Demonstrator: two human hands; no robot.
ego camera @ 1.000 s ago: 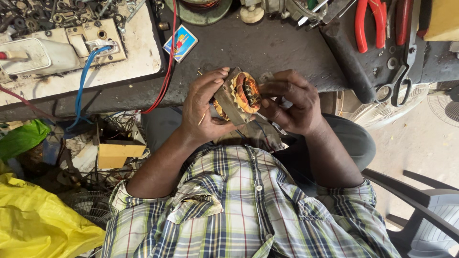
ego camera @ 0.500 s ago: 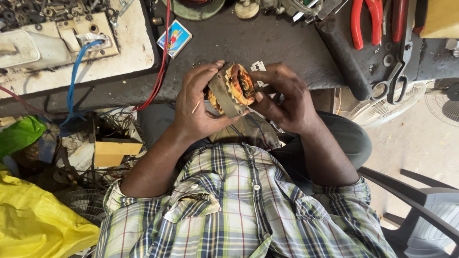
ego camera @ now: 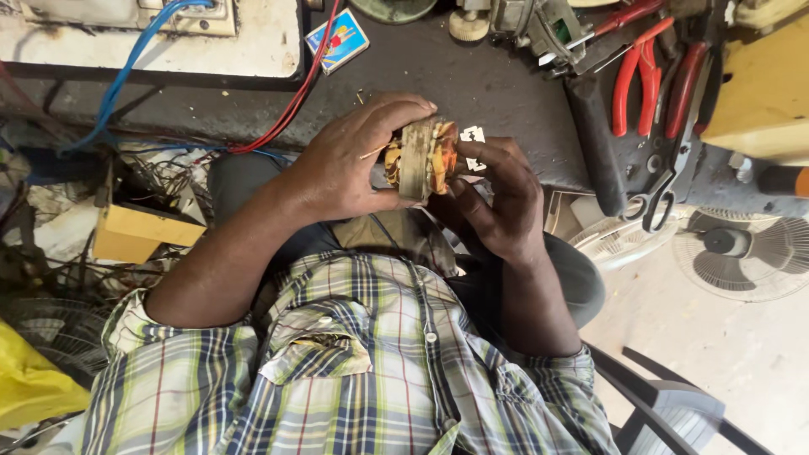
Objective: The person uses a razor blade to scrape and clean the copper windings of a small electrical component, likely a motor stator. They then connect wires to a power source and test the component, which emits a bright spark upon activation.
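A small motor stator (ego camera: 420,158), a grey metal ring with orange copper windings, sits between both hands just above the lap. My left hand (ego camera: 350,160) wraps around its left side, with a thin stick under the fingers. My right hand (ego camera: 497,198) holds its right side from below, fingers curled against the windings. A small white piece (ego camera: 474,137) shows at the stator's right edge.
A dark workbench (ego camera: 472,80) runs along the top, with red-handled pliers (ego camera: 632,80), scissors (ego camera: 661,190), a small blue card box (ego camera: 337,40) and red and blue wires (ego camera: 286,109). A yellow box (ego camera: 139,232) stands left, fan grilles (ego camera: 742,253) and a chair (ego camera: 674,396) right.
The stator has been turned from face-up to edge-on between the hands. The view has shifted, so the bench now sits higher in the frame.
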